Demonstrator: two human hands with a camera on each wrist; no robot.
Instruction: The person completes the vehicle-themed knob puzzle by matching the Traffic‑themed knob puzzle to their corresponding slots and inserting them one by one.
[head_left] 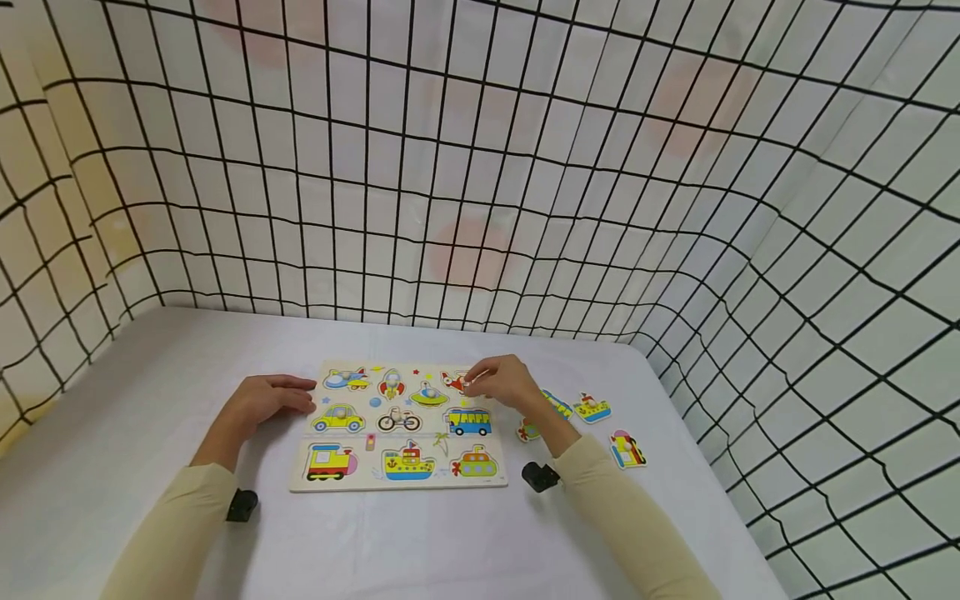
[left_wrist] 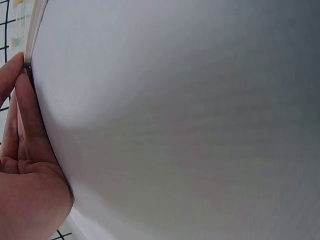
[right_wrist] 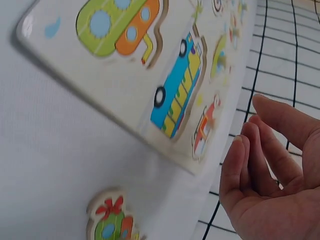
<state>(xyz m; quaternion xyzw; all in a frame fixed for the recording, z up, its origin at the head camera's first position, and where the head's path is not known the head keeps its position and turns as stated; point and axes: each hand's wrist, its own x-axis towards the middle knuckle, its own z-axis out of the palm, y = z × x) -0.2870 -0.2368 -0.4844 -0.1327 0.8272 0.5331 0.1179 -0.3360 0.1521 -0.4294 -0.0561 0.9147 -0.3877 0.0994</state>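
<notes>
A wooden puzzle board (head_left: 367, 490) with vehicle pictures lies flat on the white table. My left hand (head_left: 258, 400) rests beside its left edge, fingers fairly straight and fingertips right at the edge. Over the upper right corner is my right hand (head_left: 504, 382), its fingers loosely bent. In the right wrist view, nothing shows between thumb and fingers, and the red helicopter piece (right_wrist: 202, 132) lies just beyond the fingertips, in its place on the board. The knobbed car piece (head_left: 339, 417) sits in the board; the bus recess (right_wrist: 177, 92) shows only its printed picture.
Right of the board lie loose pieces: a ship (head_left: 592, 408), a train (head_left: 628, 450), a submarine (right_wrist: 112, 222) and a bus (head_left: 557, 404) partly behind my right wrist. Black wire grid (head_left: 420, 208) stands around the table's back and sides.
</notes>
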